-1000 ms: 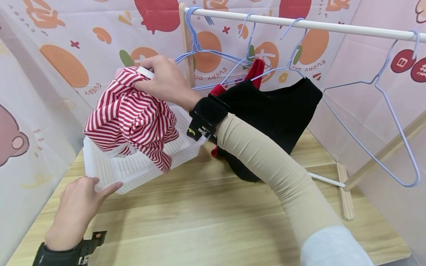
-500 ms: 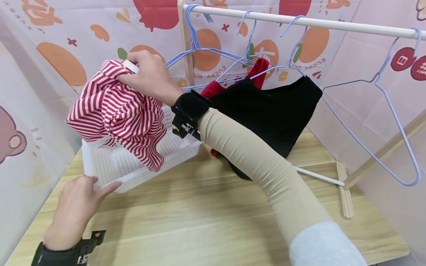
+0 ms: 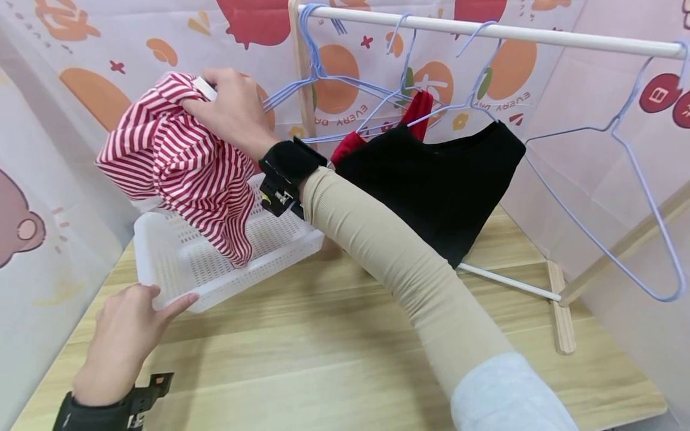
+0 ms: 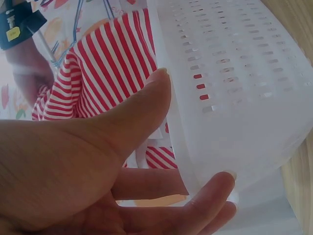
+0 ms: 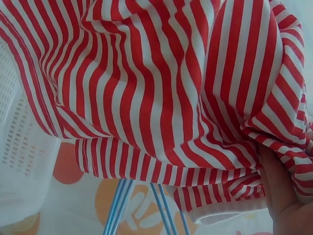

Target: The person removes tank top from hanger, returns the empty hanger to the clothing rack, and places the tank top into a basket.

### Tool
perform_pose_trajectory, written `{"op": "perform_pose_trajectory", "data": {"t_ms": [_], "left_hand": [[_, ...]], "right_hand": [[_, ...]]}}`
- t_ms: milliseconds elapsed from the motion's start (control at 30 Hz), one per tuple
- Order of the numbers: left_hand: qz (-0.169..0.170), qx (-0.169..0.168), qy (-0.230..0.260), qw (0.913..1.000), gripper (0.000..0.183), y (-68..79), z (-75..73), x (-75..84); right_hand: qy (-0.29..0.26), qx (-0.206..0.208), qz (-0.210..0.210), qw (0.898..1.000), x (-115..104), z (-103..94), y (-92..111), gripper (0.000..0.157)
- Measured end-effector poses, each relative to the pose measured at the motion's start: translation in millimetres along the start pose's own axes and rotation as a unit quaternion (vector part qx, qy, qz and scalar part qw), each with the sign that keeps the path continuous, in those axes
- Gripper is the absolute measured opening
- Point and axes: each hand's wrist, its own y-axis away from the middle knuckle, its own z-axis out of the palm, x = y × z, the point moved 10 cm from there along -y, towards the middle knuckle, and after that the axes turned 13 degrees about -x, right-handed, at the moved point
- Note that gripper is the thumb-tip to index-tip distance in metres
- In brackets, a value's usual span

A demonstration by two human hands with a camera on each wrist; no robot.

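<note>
A red-and-white striped garment (image 3: 188,155) hangs bunched from my right hand (image 3: 232,111), which pinches it near a white label at the top. Its lower end hangs over the white plastic basket (image 3: 286,251). In the right wrist view the striped cloth (image 5: 142,93) fills most of the picture, with the fingers (image 5: 276,181) gripping its folds. My left hand (image 3: 124,329) holds the basket's near left corner. The left wrist view shows the thumb on the rim and the other fingers round the corner of the basket wall (image 4: 234,122).
A white rail (image 3: 485,35) carries several blue wire hangers. A black top (image 3: 431,179) hangs on one, with a red garment (image 3: 417,114) behind it. A bare hanger (image 3: 614,129) hangs at the right. The rack's wooden foot (image 3: 560,311) stands on the wooden table (image 3: 323,359).
My right hand has moved up and to the left, lifting the striped garment higher above the basket. The left hand stays at the basket's corner.
</note>
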Motion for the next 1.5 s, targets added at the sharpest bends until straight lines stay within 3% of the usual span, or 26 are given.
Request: {"op": "perform_pose_trajectory", "data": {"t_ms": [333, 567, 700, 800, 900, 1333, 1500], "left_hand": [[-0.004, -0.008, -0.002, 1.0000, 0.066, -0.1, -3.7, -0.3], [-0.013, -0.012, -0.002, 0.9998, 0.064, 2.9, -2.4, -1.7], [-0.013, -0.011, -0.002, 0.9998, 0.068, 2.6, -2.7, -2.4], [-0.014, -0.013, -0.003, 0.9998, 0.070, 2.3, -2.4, -3.1], [-0.016, -0.017, -0.004, 0.9997, 0.070, 2.5, -1.5, -3.5], [-0.022, -0.022, 0.000, 0.9995, 0.073, 3.3, 0.7, -4.4], [-0.025, -0.024, 0.000, 0.9994, 0.074, 2.8, 0.3, -4.6]], "right_hand": [[0.019, -0.022, -0.027, 0.999, 3, 27.0, -2, 0.018], [0.011, -0.040, -0.012, 0.999, 15, 52.4, -3, 0.017], [0.046, -0.050, -0.002, 0.998, 18, 66.2, -3, 0.030], [0.082, -0.066, 0.011, 0.994, 20, 79.0, -3, 0.038], [0.093, -0.088, 0.024, 0.992, 23, 93.4, -1, 0.032], [0.061, -0.175, 0.076, 0.980, 38, 138.5, 4, 0.023], [0.066, -0.212, 0.078, 0.972, 38, 149.3, 3, 0.021]]}}
